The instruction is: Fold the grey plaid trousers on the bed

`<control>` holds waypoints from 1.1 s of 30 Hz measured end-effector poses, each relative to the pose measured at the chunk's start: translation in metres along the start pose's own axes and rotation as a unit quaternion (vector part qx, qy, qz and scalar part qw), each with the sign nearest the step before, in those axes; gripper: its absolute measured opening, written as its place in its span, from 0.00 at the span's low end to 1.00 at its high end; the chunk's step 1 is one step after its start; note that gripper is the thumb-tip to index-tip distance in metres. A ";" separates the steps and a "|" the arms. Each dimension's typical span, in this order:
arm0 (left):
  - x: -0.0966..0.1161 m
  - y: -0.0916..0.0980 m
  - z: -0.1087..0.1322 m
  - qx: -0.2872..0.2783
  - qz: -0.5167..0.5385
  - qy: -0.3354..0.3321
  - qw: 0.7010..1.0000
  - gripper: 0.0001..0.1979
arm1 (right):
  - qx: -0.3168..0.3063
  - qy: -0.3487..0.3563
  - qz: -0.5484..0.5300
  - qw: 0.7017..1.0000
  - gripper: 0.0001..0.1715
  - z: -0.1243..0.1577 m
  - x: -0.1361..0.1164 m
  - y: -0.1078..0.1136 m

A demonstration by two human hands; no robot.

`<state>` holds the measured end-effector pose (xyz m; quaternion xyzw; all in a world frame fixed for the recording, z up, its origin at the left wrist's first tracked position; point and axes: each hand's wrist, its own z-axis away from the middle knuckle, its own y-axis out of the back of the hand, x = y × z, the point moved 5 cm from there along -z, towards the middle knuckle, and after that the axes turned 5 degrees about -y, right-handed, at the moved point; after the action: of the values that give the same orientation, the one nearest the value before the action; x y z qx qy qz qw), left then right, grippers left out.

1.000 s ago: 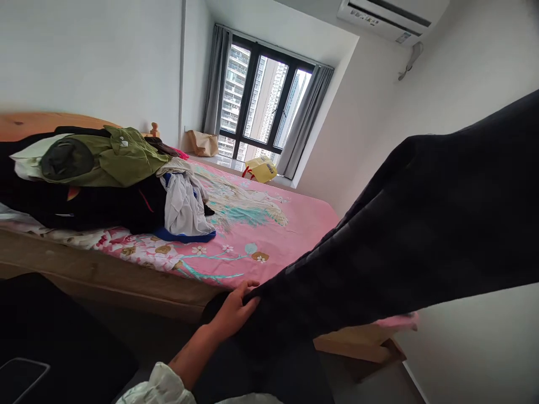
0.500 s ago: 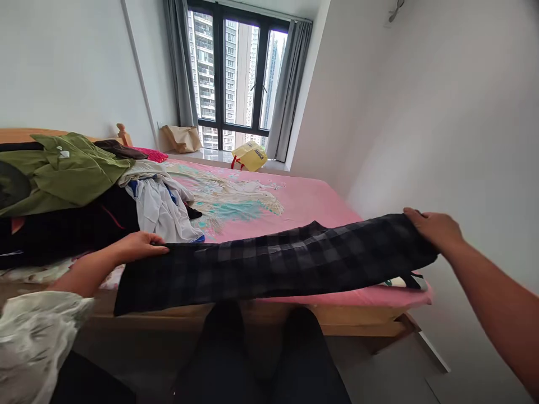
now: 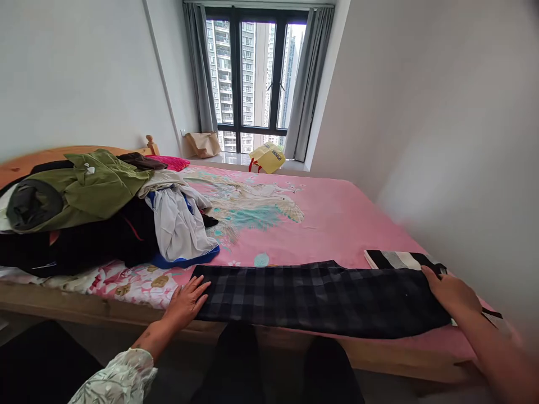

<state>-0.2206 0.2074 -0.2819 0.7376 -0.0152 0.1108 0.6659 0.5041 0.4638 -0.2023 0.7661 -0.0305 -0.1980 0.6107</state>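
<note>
Dark plaid trousers (image 3: pixel 320 297) lie flat along the near edge of the pink bed sheet (image 3: pixel 332 219). My left hand (image 3: pixel 185 300) rests with spread fingers on the trousers' left end. My right hand (image 3: pixel 450 292) lies on the right end, fingers curled at the fabric's edge. A folded black-and-white striped garment (image 3: pixel 396 259) sits just behind the trousers' right end.
A heap of clothes (image 3: pixel 84 213) with a green jacket on top fills the bed's left side, and a white-and-blue garment (image 3: pixel 181 224) spills from it. A yellow bag (image 3: pixel 266 157) and a brown paper bag (image 3: pixel 203 144) stand on the window ledge. A white wall runs along the right.
The trousers went from held up in the air to stretched between both hands, then down flat on the bed. Both hands lowered with them.
</note>
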 end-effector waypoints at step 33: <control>-0.012 0.043 -0.099 -0.124 0.012 -0.050 0.991 0.13 | -0.311 0.411 0.067 0.854 0.19 0.077 -0.275 -0.085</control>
<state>-0.2543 0.2988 -0.2331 0.6535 -0.0710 0.0790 0.7494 0.2087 0.4938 -0.2235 0.5438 0.2355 0.1773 0.7857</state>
